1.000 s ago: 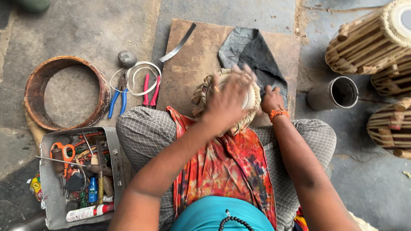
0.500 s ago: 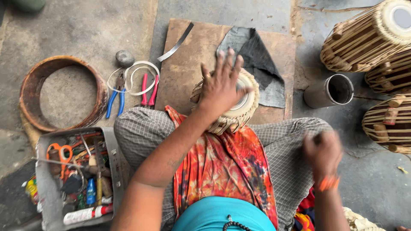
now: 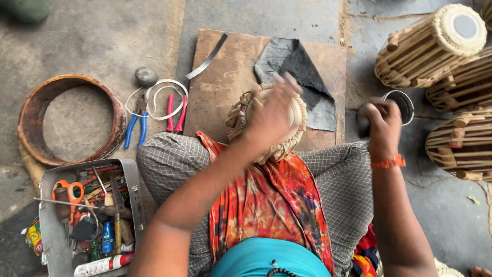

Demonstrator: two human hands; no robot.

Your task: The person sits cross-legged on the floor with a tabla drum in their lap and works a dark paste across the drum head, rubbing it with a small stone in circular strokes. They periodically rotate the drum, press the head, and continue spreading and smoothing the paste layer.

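A small drum [image 3: 241, 110] with woven strap lacing lies in my lap against the wooden board [image 3: 220, 77]. My left hand [image 3: 271, 115] is over the drum's pale head, blurred by motion, its fingers loosely spread and holding nothing. My right hand [image 3: 383, 125] is out to the right, beside a metal cup [image 3: 406, 102]. Its fingers are closed around a dark rounded object [image 3: 362, 123], possibly a stone.
A dark cloth [image 3: 302, 66] and a metal strip [image 3: 207, 57] lie on the board. Blue pliers [image 3: 134, 131], red-handled pliers [image 3: 176, 112], a white ring [image 3: 159, 90] and a stone [image 3: 146, 76] lie left. A drum hoop [image 3: 31, 107], a tool tray [image 3: 130, 177] and laced drums [image 3: 425, 48] surround me.
My right hand went from the drum down to my right knee, then up to the metal cup, now closed on a dark object. My left hand stayed on the drum head, moving across it.
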